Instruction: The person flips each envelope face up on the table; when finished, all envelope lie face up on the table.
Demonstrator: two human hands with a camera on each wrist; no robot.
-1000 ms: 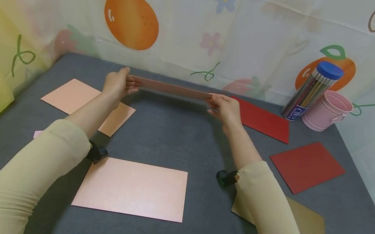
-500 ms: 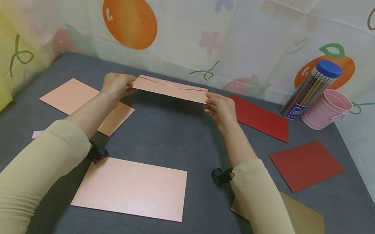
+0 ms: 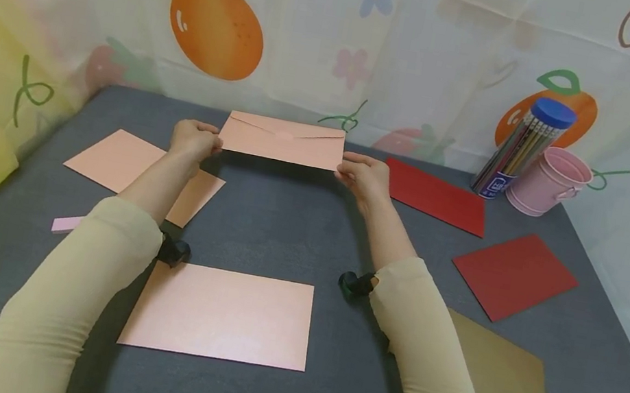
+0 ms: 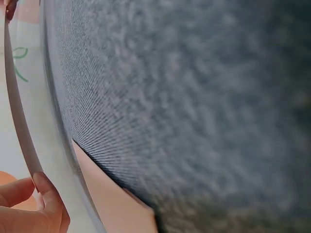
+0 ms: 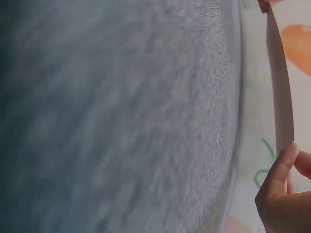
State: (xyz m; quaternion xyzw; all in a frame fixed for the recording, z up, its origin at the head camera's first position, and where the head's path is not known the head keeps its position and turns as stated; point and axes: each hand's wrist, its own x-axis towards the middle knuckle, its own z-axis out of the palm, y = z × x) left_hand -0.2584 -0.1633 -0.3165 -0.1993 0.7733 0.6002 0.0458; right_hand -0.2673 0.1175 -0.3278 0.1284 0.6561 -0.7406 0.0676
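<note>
Pink envelope tipped up to show its flap side, held by both ends above the far part of the worktop

The left hand (image 3: 194, 139) and the right hand (image 3: 361, 175) each pinched one short end of the pink envelope (image 3: 282, 140), upper middle of the head frame, clear of the grey worktop (image 3: 284, 233). A second before it had been edge-on, a thin strip; now its flap and round seal faced the person, so it looked turned over for checking or opening. In the wrist views only fingertips (image 4: 46, 194) and the envelope's edge showed, the rest being blurred cloth. Whether anything was inside could not be told. Another pink envelope (image 3: 220, 315) lay at lower centre, red cards (image 3: 436, 196) and a pencil tub (image 3: 524, 148) at the right
</note>
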